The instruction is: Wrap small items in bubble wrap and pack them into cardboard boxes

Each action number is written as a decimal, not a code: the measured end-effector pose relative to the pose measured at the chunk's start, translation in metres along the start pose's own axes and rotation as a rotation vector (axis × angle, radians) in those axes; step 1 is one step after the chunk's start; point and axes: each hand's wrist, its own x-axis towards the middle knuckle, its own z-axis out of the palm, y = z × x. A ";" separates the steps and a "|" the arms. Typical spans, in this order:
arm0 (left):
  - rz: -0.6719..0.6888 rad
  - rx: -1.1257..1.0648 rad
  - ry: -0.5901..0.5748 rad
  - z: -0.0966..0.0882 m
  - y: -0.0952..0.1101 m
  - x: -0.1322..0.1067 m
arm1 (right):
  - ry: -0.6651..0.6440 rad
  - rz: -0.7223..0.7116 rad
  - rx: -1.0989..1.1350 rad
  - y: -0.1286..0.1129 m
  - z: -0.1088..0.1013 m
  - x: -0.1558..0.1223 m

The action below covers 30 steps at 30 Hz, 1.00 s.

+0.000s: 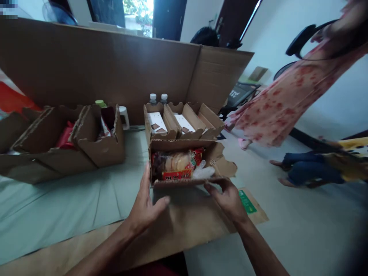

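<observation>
A small open cardboard box (184, 183) is between my two hands in front of me. Inside lie a packet of round biscuits in red and clear wrapping (179, 163), something dark at the left end, and a crumpled clear plastic bag (203, 171). My left hand (148, 209) presses along the box's left end, thumb spread apart and fingertips partly hidden. At the front right, my right hand (228, 197) grips the box's edge beside its torn end flap. Just behind stand joined cardboard compartments (161, 135) holding white cards.
More cardboard compartments (57, 170) stand at left, one holding a red packet (66, 136). A white mug (124, 117) and two capped bottles (153, 98) are behind. A tall cardboard panel (115, 69) backs the cloth-covered table (120, 191). Right, a person in a patterned pink garment (287, 103) stands; another person's legs (310, 168) show.
</observation>
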 end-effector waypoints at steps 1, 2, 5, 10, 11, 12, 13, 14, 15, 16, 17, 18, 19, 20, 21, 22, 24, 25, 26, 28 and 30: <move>-0.043 0.014 0.052 -0.015 -0.002 -0.019 | 0.001 -0.009 -0.002 -0.008 0.009 -0.017; -0.095 0.029 0.120 -0.031 -0.004 -0.036 | -0.023 -0.023 0.010 -0.018 0.020 -0.032; -0.219 0.056 0.364 -0.079 -0.002 -0.059 | -0.183 -0.122 0.094 -0.056 0.057 -0.050; -0.110 0.036 0.425 -0.087 0.021 -0.029 | -0.075 -0.146 0.111 -0.076 0.074 -0.029; -0.080 0.025 0.368 -0.079 0.024 -0.027 | -0.001 -0.118 0.080 -0.071 0.069 -0.032; -0.067 0.021 0.315 -0.073 0.026 -0.027 | 0.065 -0.099 0.044 -0.065 0.065 -0.040; -0.064 0.017 0.280 -0.068 0.026 -0.029 | 0.099 -0.090 0.015 -0.059 0.061 -0.053; -0.073 0.013 0.263 -0.067 0.023 -0.031 | 0.086 -0.089 0.007 -0.053 0.060 -0.070; -0.085 0.006 0.265 -0.069 0.020 -0.033 | 0.059 -0.097 0.027 -0.048 0.061 -0.088; -0.092 -0.008 0.276 -0.075 0.015 -0.034 | 0.043 -0.093 0.063 -0.044 0.065 -0.107; -0.092 -0.029 0.278 -0.084 0.009 -0.032 | 0.026 -0.091 0.098 -0.041 0.072 -0.125; -0.084 -0.053 0.271 -0.095 0.004 -0.028 | 0.018 -0.085 0.126 -0.039 0.079 -0.139; -0.071 -0.074 0.253 -0.105 -0.002 -0.022 | 0.017 -0.076 0.141 -0.037 0.086 -0.149; -0.057 -0.084 0.235 -0.114 -0.006 -0.015 | 0.019 -0.067 0.145 -0.034 0.091 -0.154; -0.050 -0.082 0.229 -0.120 -0.010 -0.009 | 0.018 -0.055 0.144 -0.031 0.094 -0.154; -0.051 -0.066 0.246 -0.123 -0.013 -0.006 | 0.010 -0.041 0.147 -0.028 0.094 -0.149; -0.063 -0.009 0.349 -0.118 -0.019 -0.012 | -0.016 -0.010 0.172 -0.020 0.088 -0.128; -0.073 0.020 0.414 -0.111 -0.022 -0.020 | -0.034 0.003 0.190 -0.017 0.084 -0.115; -0.084 0.046 0.469 -0.102 -0.025 -0.032 | -0.058 0.013 0.209 -0.014 0.081 -0.102; -0.089 0.094 0.509 -0.080 -0.030 -0.059 | -0.129 0.030 0.242 -0.010 0.078 -0.079; -0.061 0.148 0.432 -0.060 -0.034 -0.080 | -0.249 0.042 0.282 -0.009 0.081 -0.063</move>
